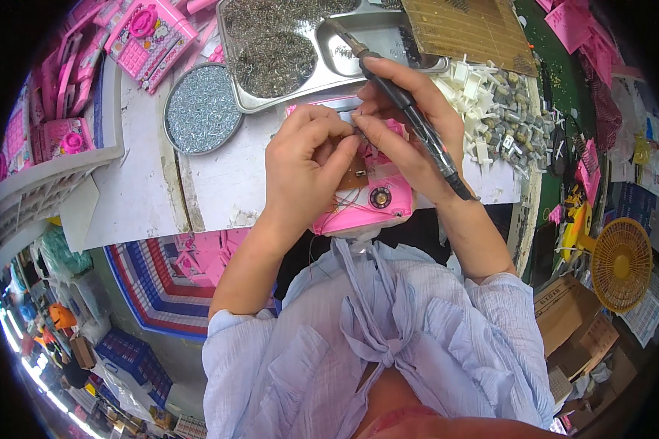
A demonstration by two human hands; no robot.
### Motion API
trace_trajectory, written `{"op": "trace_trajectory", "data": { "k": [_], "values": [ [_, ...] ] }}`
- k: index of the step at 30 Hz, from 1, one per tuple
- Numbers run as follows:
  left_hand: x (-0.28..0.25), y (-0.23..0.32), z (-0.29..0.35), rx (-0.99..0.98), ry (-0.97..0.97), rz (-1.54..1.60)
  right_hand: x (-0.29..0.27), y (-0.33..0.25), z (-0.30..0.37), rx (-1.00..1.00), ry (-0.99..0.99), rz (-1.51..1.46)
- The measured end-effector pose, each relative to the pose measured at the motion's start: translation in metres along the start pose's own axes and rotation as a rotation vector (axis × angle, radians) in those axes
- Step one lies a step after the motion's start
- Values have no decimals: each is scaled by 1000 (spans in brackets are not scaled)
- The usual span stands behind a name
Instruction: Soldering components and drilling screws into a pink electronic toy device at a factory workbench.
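Both hands meet over an open pink plastic toy housing (384, 212) at the near table edge. Inside it show a brown circuit board (353, 178), thin wires (342, 207) and a round black part (380, 197) with a pale centre. My left hand (304, 157) is closed, thumb and fingers pinched on something too small to make out. A black pen-shaped tool (406, 106) with a tapering metal tip lies across my right hand (410, 135), tip pointing far left. The thumb and fingertips of that hand also pinch close to my left fingertips. The fingers hide much of the housing.
Beyond the hands stands a metal tray (245, 102) of small metal parts. A round dish of screws (203, 108) sits left of it. White and grey parts (483, 110) are heaped at right, near brown cardboard (476, 29). Pink toy shells (150, 44) pile up at far left.
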State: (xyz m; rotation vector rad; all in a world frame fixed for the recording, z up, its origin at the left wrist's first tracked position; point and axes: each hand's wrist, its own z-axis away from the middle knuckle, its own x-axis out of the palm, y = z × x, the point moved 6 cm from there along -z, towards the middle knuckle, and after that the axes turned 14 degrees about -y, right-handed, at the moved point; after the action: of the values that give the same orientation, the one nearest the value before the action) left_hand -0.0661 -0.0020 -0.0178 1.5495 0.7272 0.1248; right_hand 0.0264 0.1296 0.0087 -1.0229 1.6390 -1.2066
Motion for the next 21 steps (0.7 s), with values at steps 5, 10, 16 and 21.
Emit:
{"op": "trace_trajectory", "data": {
  "k": [5,10,16,21],
  "values": [
    [1,-7,-5,-40,-1,165,0,3,-1,-56,20,37],
    [3,-12,-6,-51,-33,164,-2,1,-3,-27,22,59],
    [11,-15,-5,-191,-28,559,-6,-3,-1,-94,74,110],
    [4,-5,-8,-53,24,234,-7,-4,1,-171,117,269]
  ]
}}
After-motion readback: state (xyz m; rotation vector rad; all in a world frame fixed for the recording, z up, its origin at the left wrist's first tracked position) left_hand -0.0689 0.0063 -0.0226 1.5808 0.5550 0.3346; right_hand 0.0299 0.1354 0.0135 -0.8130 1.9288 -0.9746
